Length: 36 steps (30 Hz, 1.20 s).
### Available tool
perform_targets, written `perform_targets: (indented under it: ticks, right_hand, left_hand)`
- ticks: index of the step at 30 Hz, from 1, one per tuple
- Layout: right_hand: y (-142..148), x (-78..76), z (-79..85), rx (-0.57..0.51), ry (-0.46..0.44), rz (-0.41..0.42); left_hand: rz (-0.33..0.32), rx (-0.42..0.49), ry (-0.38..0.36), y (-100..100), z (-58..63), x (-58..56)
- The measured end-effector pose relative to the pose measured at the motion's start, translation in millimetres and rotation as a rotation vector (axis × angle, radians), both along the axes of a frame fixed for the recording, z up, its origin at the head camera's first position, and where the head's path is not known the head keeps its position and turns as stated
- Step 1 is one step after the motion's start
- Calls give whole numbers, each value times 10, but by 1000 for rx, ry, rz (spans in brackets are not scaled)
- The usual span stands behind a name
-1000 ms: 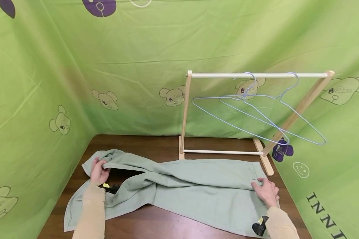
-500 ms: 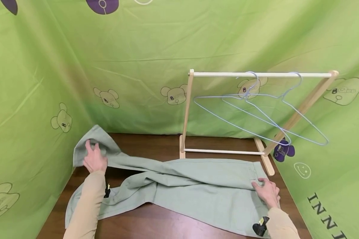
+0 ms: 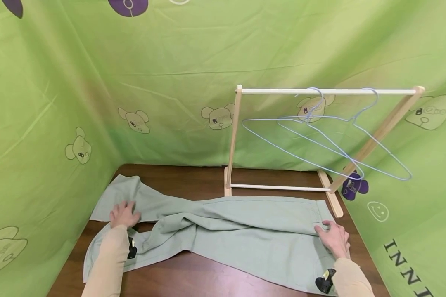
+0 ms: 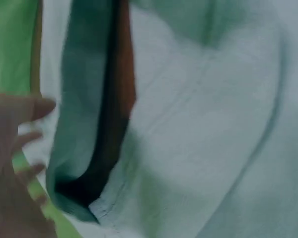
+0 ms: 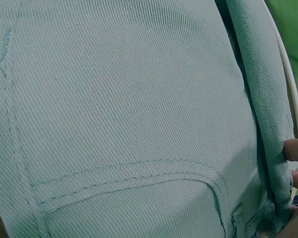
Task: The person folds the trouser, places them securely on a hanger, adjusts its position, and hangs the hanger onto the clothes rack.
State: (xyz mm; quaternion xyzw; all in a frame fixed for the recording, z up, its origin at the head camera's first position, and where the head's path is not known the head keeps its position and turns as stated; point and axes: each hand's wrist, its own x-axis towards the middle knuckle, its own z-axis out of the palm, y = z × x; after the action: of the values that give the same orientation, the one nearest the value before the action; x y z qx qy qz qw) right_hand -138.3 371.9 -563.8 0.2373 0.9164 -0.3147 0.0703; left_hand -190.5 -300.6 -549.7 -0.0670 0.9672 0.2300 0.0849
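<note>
While the right hand [image 3: 333,238] pinches the right end of the trousers [image 3: 252,247] lying across the table [image 3: 178,276], the left hand [image 3: 122,215], fingers loosely spread, seemingly touches their far leg [image 3: 145,200] at left.

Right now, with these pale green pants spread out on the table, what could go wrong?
The bunched cloth along the middle of the pants could set as a crease if folded as is. Their far edge lies close to the rack, so a careless shove might bump it. And if the left hand tugs the far leg hard, the waist end might slip from the right hand.
</note>
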Motion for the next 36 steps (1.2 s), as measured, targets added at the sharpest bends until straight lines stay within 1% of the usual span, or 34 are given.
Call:
perform_targets:
  ticks: [2, 4, 5, 7, 10, 14, 16, 20, 22, 24, 25, 27, 28, 31, 33, 36]
  right_hand:
    - [7, -15, 1, -4, 9, -13]
    - [14, -38, 9, -19, 17, -33]
    - [20, -49, 16, -26, 18, -41]
    - [31, -74, 43, -40, 13, -49]
    - [52, -110, 100, -38, -19, -23]
    - [86, -149, 175, -6, -34, -3]
    - [105, -159, 196, 9, -9, -7]
    - [140, -185, 188, 41, 76, 10]
    - [148, -198, 177, 38, 109, 22]
    - [153, -203, 161, 35, 123, 28]
    - [151, -203, 157, 33, 128, 27]
    - [145, -193, 148, 22, 144, 15]
    - [142, -184, 142, 15, 155, 6]
    - [132, -148, 123, 12, 204, -20]
    - [131, -125, 108, 13, 237, -38]
    - [140, -106, 94, 21, 263, -42]
  left_hand:
    - [-92, -20, 4, 34, -59, 1]
    - [-164, -38, 16, 90, -102, 2]
    - [-189, -52, 24, 122, -121, 0]
    - [-213, -67, 42, 195, -150, -4]
    - [-234, -99, 108, 314, -176, -38]
    - [-239, -109, 175, 489, -179, -139]
    - [-245, -111, 179, 597, -156, -200]
    - [-280, -125, 135, 840, -84, -344]
    - [-305, -130, 118, 974, -70, -427]
    - [-318, -133, 97, 1106, -43, -482]
    - [-320, -140, 101, 1162, -48, -503]
    - [-316, -169, 118, 1252, -51, -523]
    - [-303, -180, 122, 1286, -56, -522]
    - [-285, -226, 136, 1335, -75, -501]
    - [-290, -248, 125, 1334, -88, -483]
    - [-310, -255, 79, 1300, -93, -467]
